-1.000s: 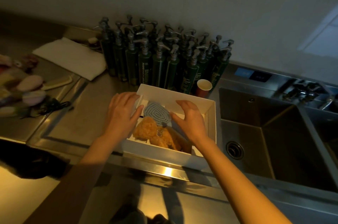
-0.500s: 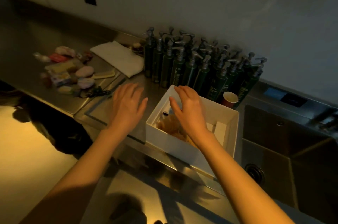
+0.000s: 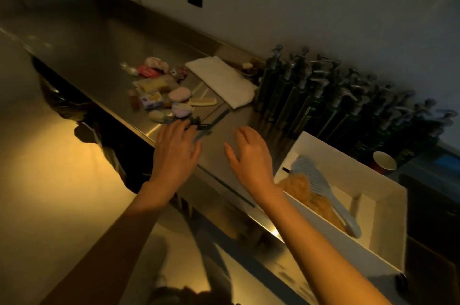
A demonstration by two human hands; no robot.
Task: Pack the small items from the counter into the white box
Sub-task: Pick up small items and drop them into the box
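Note:
The white box (image 3: 323, 226) stands on the steel counter at the right. Inside it lie a pale blue hairbrush (image 3: 321, 185) and an orange sponge-like lump (image 3: 302, 186). A heap of small items (image 3: 161, 95) lies further left: round soaps, small packets, a cream comb (image 3: 202, 102) and a dark green object (image 3: 200, 124). My left hand (image 3: 175, 153) hovers open, fingers spread, its fingertips at the near edge of the heap beside the dark green object. My right hand (image 3: 250, 155) is open over bare counter between the heap and the box, holding nothing.
A folded white towel (image 3: 224, 80) lies behind the heap. Several dark green pump bottles (image 3: 323, 103) line the wall behind the box. A small paper cup (image 3: 383, 161) stands right of the box. The counter's front edge runs diagonally below my forearms.
Both hands have left the box and swung left toward the heap; my right hand came out of the box. The view has turned left, so the box sits at the right.

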